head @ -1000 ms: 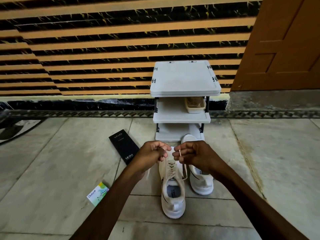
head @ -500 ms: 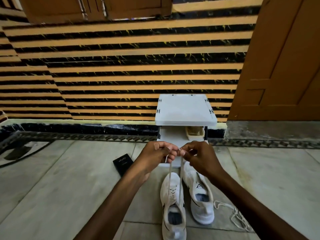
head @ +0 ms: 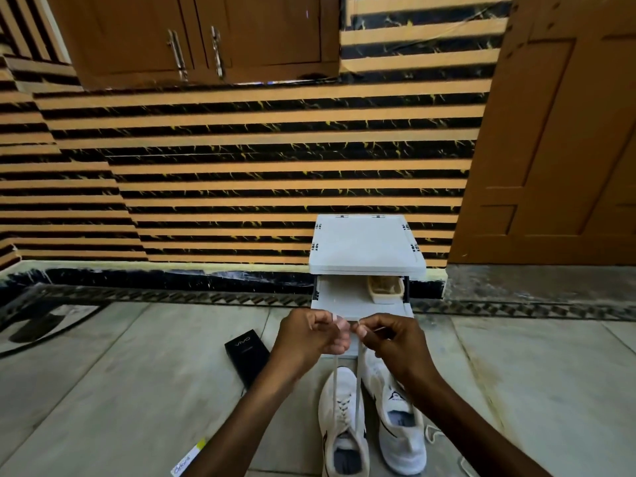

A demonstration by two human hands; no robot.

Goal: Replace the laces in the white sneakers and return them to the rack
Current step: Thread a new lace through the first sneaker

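Two white sneakers stand side by side on the floor, toes toward the rack. From the left sneaker [head: 340, 421] two strands of a white lace [head: 358, 376] rise taut. My left hand [head: 309, 337] pinches one lace end and my right hand [head: 392, 339] pinches the other, fingertips almost touching above the shoe. The right sneaker [head: 399, 428] is partly hidden under my right forearm. The white shoe rack [head: 364, 246] stands against the striped wall just behind my hands.
A beige tray [head: 384, 289] sits on the rack's middle shelf. A black phone box [head: 246, 356] lies left of the shoes, a small white carton [head: 187, 463] nearer me. A loose lace [head: 432, 433] trails right of the sneakers. A brown door [head: 557, 132] is at the right.
My view has tilted upward, so the rack and shoes sit lower in frame. Both hands have pulled the lace ends up, drawing the strands taut above the left sneaker.
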